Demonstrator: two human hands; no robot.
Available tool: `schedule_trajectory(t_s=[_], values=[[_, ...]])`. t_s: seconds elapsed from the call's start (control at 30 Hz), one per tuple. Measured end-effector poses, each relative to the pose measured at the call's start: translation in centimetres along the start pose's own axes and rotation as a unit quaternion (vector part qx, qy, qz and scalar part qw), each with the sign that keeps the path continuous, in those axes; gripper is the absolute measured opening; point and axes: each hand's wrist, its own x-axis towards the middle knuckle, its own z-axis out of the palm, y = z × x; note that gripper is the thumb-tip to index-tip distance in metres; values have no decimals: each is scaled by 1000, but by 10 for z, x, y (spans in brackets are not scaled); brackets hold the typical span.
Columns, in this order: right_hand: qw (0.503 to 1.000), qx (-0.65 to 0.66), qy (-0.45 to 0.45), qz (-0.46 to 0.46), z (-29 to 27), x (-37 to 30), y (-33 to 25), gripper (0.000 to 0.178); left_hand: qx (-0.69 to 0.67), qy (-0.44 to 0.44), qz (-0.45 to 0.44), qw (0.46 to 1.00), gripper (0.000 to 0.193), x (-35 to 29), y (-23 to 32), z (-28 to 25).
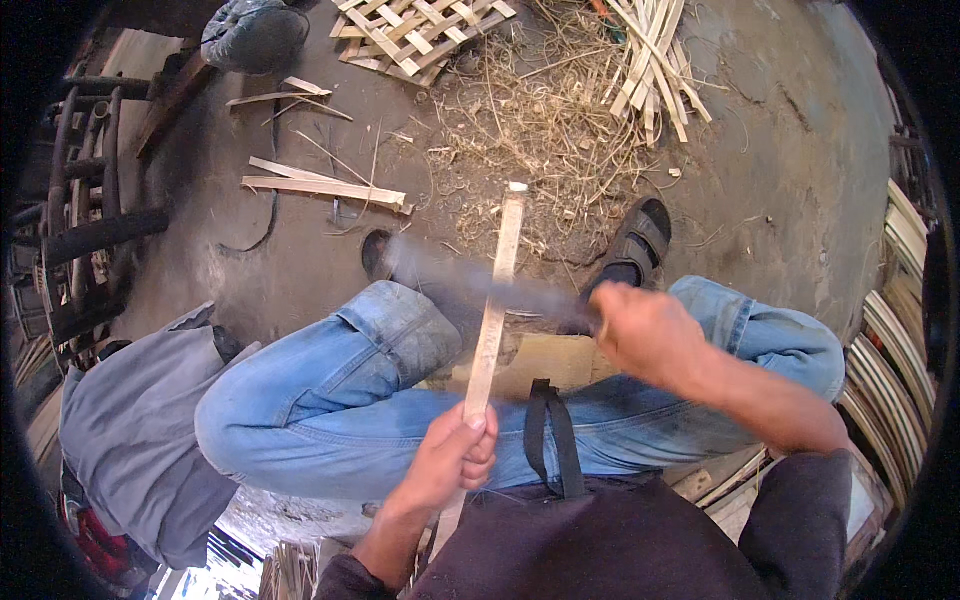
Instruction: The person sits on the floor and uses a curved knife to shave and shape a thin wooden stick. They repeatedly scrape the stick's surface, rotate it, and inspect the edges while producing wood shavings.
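A long, flat, pale strip of split bamboo or wood (500, 270) runs away from my lap, tilted slightly right at its far end. My left hand (460, 452) is closed round its near part, with the tail of the strip passing beneath my forearm. My right hand (645, 330) grips the handle end of a long-bladed knife (450, 275), whose blade is smeared by motion. The blade lies crosswise over the middle of the strip; whether it touches cannot be made out. Beyond my feet lies a heap of thin shavings (540, 130) on the floor.
A woven lattice of strips (420, 30) and a bundle of loose strips (655, 60) lie at the far side. Several offcuts (330, 188) rest left of centre. Dark racks (90, 200) stand left, near a grey cloth (145, 430). Curved strips (890, 400) are stacked right.
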Motion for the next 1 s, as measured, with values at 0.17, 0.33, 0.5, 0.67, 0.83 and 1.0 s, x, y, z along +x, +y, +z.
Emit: schedule_trajectory(t_s=[0.17,0.33,0.5,0.67,0.83,1.0], values=[[995,-40,-21,-87,-9,-11,-16,15,11,-26,-13,1000,20,-1,2,4],[992,-61,50,-103,-3,18,5,14,-11,-15,-2,1000,18,7,3,2],[994,-72,76,5,-11,34,40,9,-28,-25,-30,999,18,-9,1,2],[992,-58,1,-114,-15,10,11,8,-34,-37,-29,998,19,-8,-4,-2],[986,-55,149,41,-24,46,63,5,-28,-62,-21,997,20,-8,-7,-9],[980,-151,42,-123,-9,14,20,13,69,26,30,997,21,-5,-13,1]])
